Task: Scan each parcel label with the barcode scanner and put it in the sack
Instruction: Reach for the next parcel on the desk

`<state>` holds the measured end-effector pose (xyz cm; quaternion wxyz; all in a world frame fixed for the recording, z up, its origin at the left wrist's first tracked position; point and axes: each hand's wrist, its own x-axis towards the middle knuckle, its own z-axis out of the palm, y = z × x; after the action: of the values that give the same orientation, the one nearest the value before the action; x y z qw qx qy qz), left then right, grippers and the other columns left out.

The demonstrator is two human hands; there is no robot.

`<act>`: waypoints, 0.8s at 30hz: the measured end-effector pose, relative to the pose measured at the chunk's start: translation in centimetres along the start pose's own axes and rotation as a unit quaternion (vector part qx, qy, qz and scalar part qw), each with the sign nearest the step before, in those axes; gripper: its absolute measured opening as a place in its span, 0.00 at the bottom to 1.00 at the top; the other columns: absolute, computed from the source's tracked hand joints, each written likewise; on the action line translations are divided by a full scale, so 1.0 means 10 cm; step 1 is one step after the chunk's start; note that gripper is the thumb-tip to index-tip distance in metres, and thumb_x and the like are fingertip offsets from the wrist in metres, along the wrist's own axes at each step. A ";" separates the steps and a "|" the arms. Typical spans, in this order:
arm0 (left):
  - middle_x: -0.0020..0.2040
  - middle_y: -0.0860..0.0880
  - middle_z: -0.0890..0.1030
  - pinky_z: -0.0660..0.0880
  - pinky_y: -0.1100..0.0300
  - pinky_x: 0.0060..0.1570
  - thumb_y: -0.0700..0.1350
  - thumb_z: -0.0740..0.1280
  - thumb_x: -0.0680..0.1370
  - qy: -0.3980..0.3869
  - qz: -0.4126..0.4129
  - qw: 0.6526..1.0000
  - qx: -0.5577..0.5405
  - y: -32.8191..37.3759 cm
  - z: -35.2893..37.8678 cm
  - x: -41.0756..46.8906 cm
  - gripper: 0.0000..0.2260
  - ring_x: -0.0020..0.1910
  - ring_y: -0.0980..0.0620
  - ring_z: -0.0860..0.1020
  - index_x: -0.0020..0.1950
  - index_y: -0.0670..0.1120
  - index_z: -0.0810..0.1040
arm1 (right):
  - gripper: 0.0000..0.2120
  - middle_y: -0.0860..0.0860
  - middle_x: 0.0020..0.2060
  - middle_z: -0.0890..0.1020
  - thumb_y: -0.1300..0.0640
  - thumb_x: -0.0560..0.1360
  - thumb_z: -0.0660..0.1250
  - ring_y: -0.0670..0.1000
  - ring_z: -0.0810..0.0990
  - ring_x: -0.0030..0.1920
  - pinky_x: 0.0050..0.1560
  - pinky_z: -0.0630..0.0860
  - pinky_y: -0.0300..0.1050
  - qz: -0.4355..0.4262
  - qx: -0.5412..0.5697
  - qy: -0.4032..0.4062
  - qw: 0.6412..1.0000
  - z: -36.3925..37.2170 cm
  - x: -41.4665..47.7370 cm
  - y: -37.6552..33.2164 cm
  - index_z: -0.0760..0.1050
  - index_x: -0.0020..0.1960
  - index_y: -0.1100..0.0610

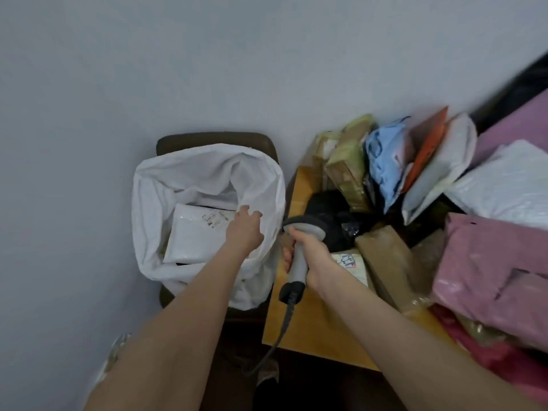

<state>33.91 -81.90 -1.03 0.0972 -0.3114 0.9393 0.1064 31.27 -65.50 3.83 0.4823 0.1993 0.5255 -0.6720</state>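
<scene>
Left grip [244,229] released, fingers spread over sack [145,185]; white parcel [192,235] lies inside. Right grip [314,259] grasping scanner [305,225] handle, just beside sack. I'd lift left straight out, not snag the rim, then take next parcel from table [311,330] pile [489,262].

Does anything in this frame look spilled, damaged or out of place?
Nothing stands out. One parcel lies flat in the sack, label up. The other parcels on the table are a loose heap, some standing on edge, but none looks torn or fallen.
</scene>
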 end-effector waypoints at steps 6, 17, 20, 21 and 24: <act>0.74 0.42 0.59 0.70 0.49 0.63 0.45 0.67 0.77 0.008 0.043 0.999 -0.008 1.13 -0.08 -0.63 0.23 0.70 0.42 0.65 0.71 0.46 0.67 | 0.10 0.51 0.20 0.72 0.54 0.77 0.69 0.48 0.69 0.22 0.24 0.68 0.38 -0.067 -0.014 0.016 0.998 -1.04 -0.75 -0.15 0.73 0.44 0.60; 0.60 0.40 0.77 0.74 0.56 0.49 0.57 0.69 0.75 -0.086 0.129 0.959 -0.237 2.95 0.01 -1.02 0.29 0.60 0.43 0.76 0.67 0.38 0.72 | 0.11 0.55 0.24 0.74 0.57 0.74 0.71 0.51 0.71 0.22 0.25 0.70 0.40 -0.207 0.020 0.147 0.967 -2.40 -1.54 -0.75 0.75 0.37 0.62; 0.68 0.34 0.71 0.75 0.49 0.53 0.59 0.69 0.74 -0.175 0.077 0.926 -0.325 3.26 0.17 -1.03 0.36 0.65 0.35 0.72 0.71 0.34 0.65 | 0.09 0.55 0.24 0.74 0.58 0.74 0.71 0.51 0.71 0.23 0.24 0.70 0.40 -0.226 0.048 0.184 0.955 -2.73 -1.64 -0.85 0.75 0.39 0.62; 0.69 0.35 0.70 0.74 0.50 0.54 0.59 0.69 0.75 -0.191 0.055 0.920 -0.337 3.33 0.20 -1.04 0.37 0.66 0.37 0.72 0.72 0.34 0.63 | 0.08 0.55 0.24 0.74 0.59 0.74 0.70 0.50 0.71 0.22 0.23 0.70 0.39 -0.232 0.062 0.191 0.952 -2.83 -1.65 -0.87 0.75 0.40 0.62; 0.64 0.38 0.75 0.75 0.53 0.54 0.53 0.73 0.73 -0.156 0.012 0.900 -0.407 3.48 0.30 -0.95 0.32 0.61 0.41 0.75 0.69 0.35 0.68 | 0.06 0.53 0.23 0.74 0.60 0.75 0.70 0.48 0.71 0.21 0.22 0.69 0.37 -0.236 0.092 0.213 0.944 -3.08 -1.69 -0.92 0.75 0.42 0.61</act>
<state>20.60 -48.52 3.33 0.1065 -0.2921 0.7905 0.5276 23.67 -30.57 10.29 0.1663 0.2515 0.5836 -0.7540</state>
